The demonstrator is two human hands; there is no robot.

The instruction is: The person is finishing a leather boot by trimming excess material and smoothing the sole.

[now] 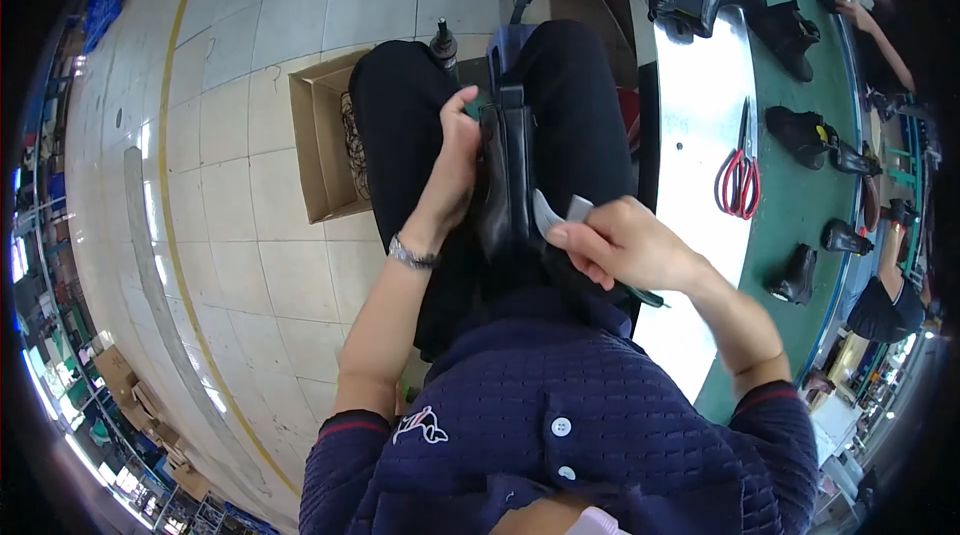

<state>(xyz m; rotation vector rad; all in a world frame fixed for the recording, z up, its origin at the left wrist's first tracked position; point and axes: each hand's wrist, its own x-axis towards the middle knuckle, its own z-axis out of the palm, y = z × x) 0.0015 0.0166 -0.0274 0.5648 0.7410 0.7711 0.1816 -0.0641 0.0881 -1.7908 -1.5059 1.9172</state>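
Observation:
A black leather boot (507,170) lies lengthwise between my knees, its far end against a dark upright fitting. My left hand (457,155) steadies the boot from its left side, one digit pointing up and away; its other fingers are partly hidden. In my right hand (625,243) is a curved knife (543,215), its pale hooked blade close to the boot's right edge. A dark handle end with a green tip sticks out below that hand. Whether the blade touches the leather I cannot tell. A small pale grey piece (579,208) shows beside my right fingers.
An open cardboard box (318,150) with dark stringy stuff stands left of my legs, near a metal spindle (443,43). On the bench's shiny edge (700,115) lie red-handled scissors (738,183). Several black boots stand on the green surface (735,375); other people's arms reach in at far right.

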